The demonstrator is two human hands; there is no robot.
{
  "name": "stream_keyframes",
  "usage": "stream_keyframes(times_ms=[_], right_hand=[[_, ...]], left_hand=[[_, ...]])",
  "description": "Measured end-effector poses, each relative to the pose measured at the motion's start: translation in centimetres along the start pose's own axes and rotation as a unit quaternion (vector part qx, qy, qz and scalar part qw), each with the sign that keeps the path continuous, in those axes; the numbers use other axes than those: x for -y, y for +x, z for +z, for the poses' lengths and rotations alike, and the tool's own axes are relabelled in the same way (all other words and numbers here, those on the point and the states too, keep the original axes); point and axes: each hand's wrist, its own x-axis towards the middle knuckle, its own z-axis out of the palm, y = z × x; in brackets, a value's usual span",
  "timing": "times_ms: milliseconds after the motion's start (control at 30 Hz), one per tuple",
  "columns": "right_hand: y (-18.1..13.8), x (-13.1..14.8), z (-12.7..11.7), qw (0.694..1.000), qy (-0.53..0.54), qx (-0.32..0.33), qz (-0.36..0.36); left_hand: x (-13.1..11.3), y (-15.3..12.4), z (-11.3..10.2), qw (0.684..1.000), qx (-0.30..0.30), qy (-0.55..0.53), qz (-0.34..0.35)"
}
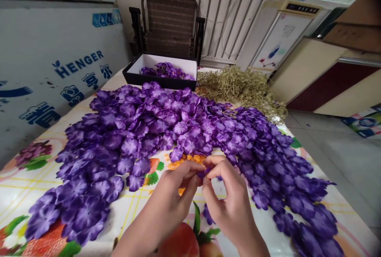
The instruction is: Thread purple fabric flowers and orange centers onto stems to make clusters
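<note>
My left hand (178, 187) and my right hand (226, 189) meet over the near middle of the table. Between their fingertips is a small purple flower piece (204, 173), mostly hidden by the fingers, which are closed in a pinch on both sides. Around my hands spreads a wide heap of purple artificial flower petals (154, 118), curving from the near left to the near right. One loose purple petal (208, 214) lies under my right hand.
A black box with a white inside (133, 75) holds purple flowers at the table's far side. Beside it lies a bundle of greenish stems (238, 86). Behind stands a dark folding chair (169, 23); a white freezer (59, 66) borders the left, a water dispenser (279, 39) the back right.
</note>
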Motion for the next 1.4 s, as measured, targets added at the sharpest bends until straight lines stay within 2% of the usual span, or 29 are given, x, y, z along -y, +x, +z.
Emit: stream_keyframes(times_ms=[133, 267, 400, 533, 600, 633, 667, 733, 800, 833, 933, 1033, 1233, 1300, 1400], right_hand=[[0.0, 0.1, 0.1, 0.998, -0.041, -0.025, -0.028], [-0.1, -0.1, 0.2, 0.999, -0.007, -0.029, -0.013], [-0.5, -0.2, 0.4, 0.996, 0.057, -0.03, 0.055], [-0.4, 0.0, 0.1, 0.978, 0.141, 0.002, 0.152], [-0.2, 0.0, -0.3, 0.968, 0.17, 0.009, 0.187], [0.0, 0.0, -0.6, 0.963, 0.181, 0.005, 0.2], [0.1, -0.2, -0.8, 0.959, 0.188, -0.003, 0.213], [0.2, -0.6, -1.2, 0.952, 0.2, -0.014, 0.232], [0.3, -1.1, -1.4, 0.946, 0.213, -0.013, 0.244], [0.3, -1.2, -1.5, 0.943, 0.222, -0.008, 0.249], [0.3, -1.4, -1.3, 0.928, 0.255, 0.004, 0.272], [0.4, -1.2, -1.1, 0.915, 0.281, -0.004, 0.289], [0.5, -1.2, -0.9, 0.915, 0.285, 0.009, 0.285], [0.4, -1.3, -0.7, 0.921, 0.277, 0.012, 0.273], [0.2, -1.2, -0.3, 0.932, 0.253, 0.011, 0.26]], left_hand=[[0.2, 0.1, 0.1, 1.0, 0.007, -0.006, 0.003], [0.4, 0.0, 0.1, 0.999, 0.026, 0.0, 0.031], [0.2, -0.5, 0.2, 0.997, 0.043, 0.036, 0.059], [0.0, -0.7, -0.3, 0.994, 0.052, 0.079, 0.057], [0.6, -0.7, -1.6, 0.992, 0.003, 0.124, 0.018], [1.2, -0.7, -2.5, 0.985, -0.046, 0.167, -0.019], [1.9, -0.7, -3.6, 0.965, -0.103, 0.23, -0.071], [3.5, -0.9, -5.9, 0.912, -0.157, 0.349, -0.149], [5.2, -1.0, -7.5, 0.873, -0.177, 0.422, -0.17], [5.9, -1.0, -8.1, 0.87, -0.178, 0.426, -0.171], [6.8, -0.9, -8.4, 0.875, -0.164, 0.423, -0.168], [6.6, -0.8, -8.3, 0.874, -0.153, 0.425, -0.178], [5.8, -0.8, -8.6, 0.871, -0.174, 0.423, -0.181], [5.6, -0.7, -8.3, 0.883, -0.178, 0.402, -0.164], [4.8, -0.6, -7.2, 0.937, -0.18, 0.278, -0.114]])
